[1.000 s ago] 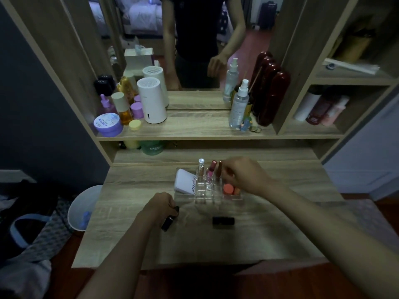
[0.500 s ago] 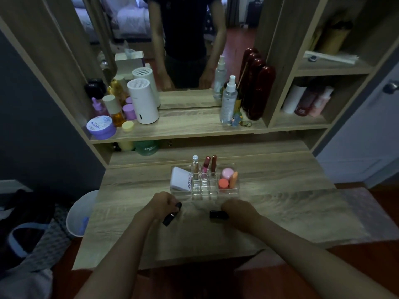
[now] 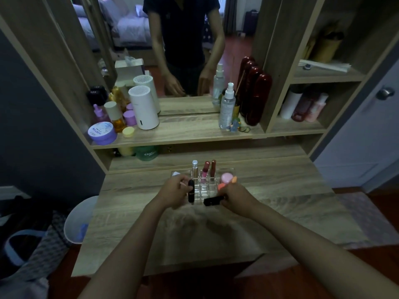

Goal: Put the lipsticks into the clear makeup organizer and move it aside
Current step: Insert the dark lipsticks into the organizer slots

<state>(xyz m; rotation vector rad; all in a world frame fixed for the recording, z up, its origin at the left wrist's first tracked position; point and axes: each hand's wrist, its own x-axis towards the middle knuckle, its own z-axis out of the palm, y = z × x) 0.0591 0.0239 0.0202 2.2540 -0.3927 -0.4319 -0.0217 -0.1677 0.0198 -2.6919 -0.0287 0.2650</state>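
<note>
The clear makeup organizer (image 3: pixel 205 190) stands on the wooden table (image 3: pixel 280 197) near its back. Three tubes stand in its rear slots: a silver-capped one (image 3: pixel 195 168), a pink one (image 3: pixel 205 169) and a dark red one (image 3: pixel 213 167). Pink and orange sponges (image 3: pixel 226 179) fill its right section. My left hand (image 3: pixel 173 194) holds a black lipstick (image 3: pixel 190 193) upright at the organizer's front left. My right hand (image 3: pixel 236 196) grips a second black lipstick (image 3: pixel 212 200) lying sideways just in front of the organizer.
A shelf behind holds a purple jar (image 3: pixel 102 132), a white cylinder (image 3: pixel 143 111), a spray bottle (image 3: pixel 226 108) and dark red cases (image 3: pixel 258 98). A mirror stands above. A white bin (image 3: pixel 78 221) sits left of the table on the floor.
My left hand has lifted its black lipstick up to the organizer's front left. My right hand came back from the organizer, took the other black lipstick off the table and raised it.
</note>
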